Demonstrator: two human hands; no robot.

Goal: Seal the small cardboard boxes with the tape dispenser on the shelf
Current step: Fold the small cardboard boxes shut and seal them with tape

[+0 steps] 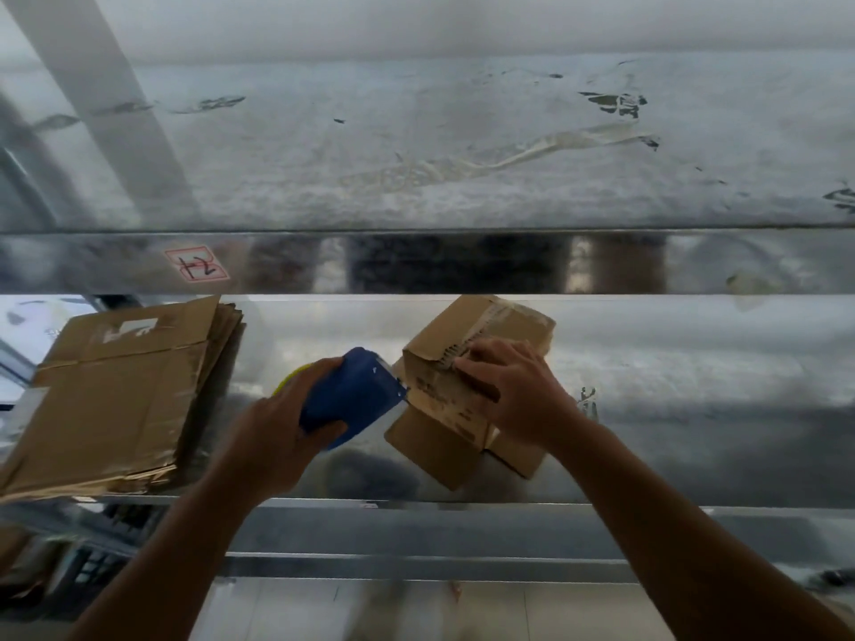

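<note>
A small cardboard box (pixel 467 344) stands tilted on the metal shelf (pixel 671 409), its lower flaps spread open towards me. My right hand (pixel 509 390) presses on the box's top seam, fingers laid over the closed flaps. My left hand (pixel 282 409) grips a blue tape dispenser (pixel 351 395) with a yellow-green roll showing behind it. The dispenser's front edge touches the left side of the box.
A stack of flattened cardboard boxes (pixel 115 390) lies on the shelf at the left. An upper metal shelf (pixel 416 261) with a red-bordered label (pixel 196 266) hangs right above. The shelf's front rail (pixel 462 506) runs below my arms.
</note>
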